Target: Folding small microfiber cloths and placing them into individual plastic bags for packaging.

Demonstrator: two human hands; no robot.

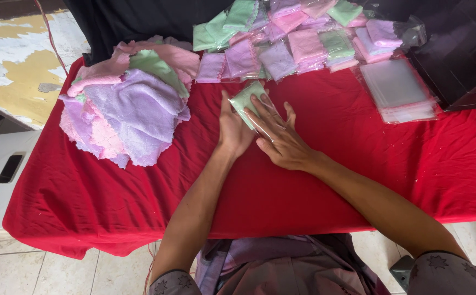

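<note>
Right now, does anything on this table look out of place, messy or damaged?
Nothing spilled or broken. The loose cloths sit in an untidy heap at the left, and the bagged ones lie jumbled at the back. Both hands press a bagged green cloth flat. The surface beside the table has badly peeling paint.

We find the scene evenly lit by soft, diffuse daylight, with no single strong source apparent. The red tablecloth reads saturated and bright, without blown highlights. Shadows are faint: we note only a soft, short one under the right hand and the left hand, and along the near side of the heap of loose cloths. Mild glare shows on the stack of clear plastic bags and on the wrapped cloths at the far edge. Focus is sharp at centre. We observe wide-angle bending towards the frame edges, and the dark box at upper right loses detail in shade.
</note>
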